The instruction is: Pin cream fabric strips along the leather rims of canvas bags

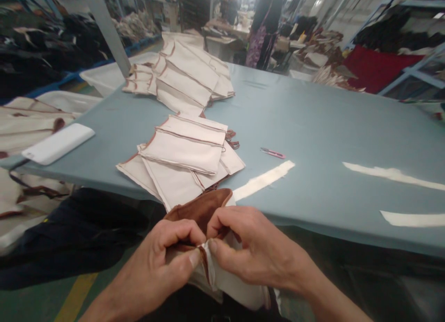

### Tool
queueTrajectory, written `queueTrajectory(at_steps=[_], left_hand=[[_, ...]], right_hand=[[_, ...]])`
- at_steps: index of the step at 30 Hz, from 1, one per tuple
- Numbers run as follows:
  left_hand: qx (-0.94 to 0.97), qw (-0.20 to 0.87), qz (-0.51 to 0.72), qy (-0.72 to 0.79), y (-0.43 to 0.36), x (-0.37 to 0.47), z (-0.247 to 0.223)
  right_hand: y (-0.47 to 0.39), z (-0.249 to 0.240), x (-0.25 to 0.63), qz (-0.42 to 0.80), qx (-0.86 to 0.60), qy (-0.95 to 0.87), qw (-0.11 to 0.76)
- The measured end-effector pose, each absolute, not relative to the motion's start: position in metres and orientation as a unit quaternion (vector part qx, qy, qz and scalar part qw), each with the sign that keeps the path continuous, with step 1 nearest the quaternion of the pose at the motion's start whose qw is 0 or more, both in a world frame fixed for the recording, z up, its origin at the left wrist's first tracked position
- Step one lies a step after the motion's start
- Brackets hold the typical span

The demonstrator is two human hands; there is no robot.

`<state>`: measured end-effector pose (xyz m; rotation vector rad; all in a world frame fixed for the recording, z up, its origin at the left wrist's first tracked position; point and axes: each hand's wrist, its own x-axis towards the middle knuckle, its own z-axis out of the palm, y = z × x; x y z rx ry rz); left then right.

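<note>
A cream fabric piece with brown lining (201, 208) is held between both hands in front of the table's near edge. My left hand (163, 262) pinches its brown-edged seam between thumb and index finger. Close beside it, my right hand (243, 248) grips the cream edge, thumb and fingertips pressed together. The fingertips of the two hands nearly touch. Just beyond the hands, cream panels with brown edging (187, 146) lie stacked on the blue-grey table (313, 127). Pink-handled snips (273, 153) rest to the right of this stack.
More cream pieces (187, 72) are heaped at the table's far left. A white device (58, 143) sits at the left edge. Cream strips (264, 179) lie on the right half. A metal post (106, 30) rises at the back left. Someone in dark clothing (266, 25) stands beyond the table.
</note>
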<state>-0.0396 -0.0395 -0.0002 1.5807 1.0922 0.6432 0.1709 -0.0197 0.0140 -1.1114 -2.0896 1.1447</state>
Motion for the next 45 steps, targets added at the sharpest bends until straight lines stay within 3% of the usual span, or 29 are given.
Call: queueTrajectory(at_steps=[5, 13, 21, 30, 35, 45], left_hand=[[0.681, 0.510, 0.219, 0.477, -0.040, -0.042, -0.001], [0.797, 0.301, 0.295, 0.433, -0.038, -0.043, -0.001], [0.781, 0.383, 0.240, 0.431, -0.036, -0.061, -0.006], [0.841, 0.315, 0.208, 0.388, -0.028, -0.055, 0.002], [0.889, 0.165, 0.257, 0.342, -0.031, -0.054, -0.016], [0.927, 0.137, 0.230, 0.263, -0.035, -0.070, -0.025]], right_hand=[[-0.019, 0.018, 0.170, 0.425, -0.387, -0.783, 0.238], [-0.018, 0.010, 0.158, 0.383, -0.420, -0.803, 0.181], [-0.015, 0.005, 0.161, 0.449, -0.402, -0.766, 0.227], [-0.011, 0.003, 0.159, 0.452, -0.399, -0.760, 0.243], [-0.007, -0.002, 0.163, 0.548, -0.392, -0.693, 0.256], [-0.008, -0.010, 0.166, 0.714, -0.374, -0.557, 0.202]])
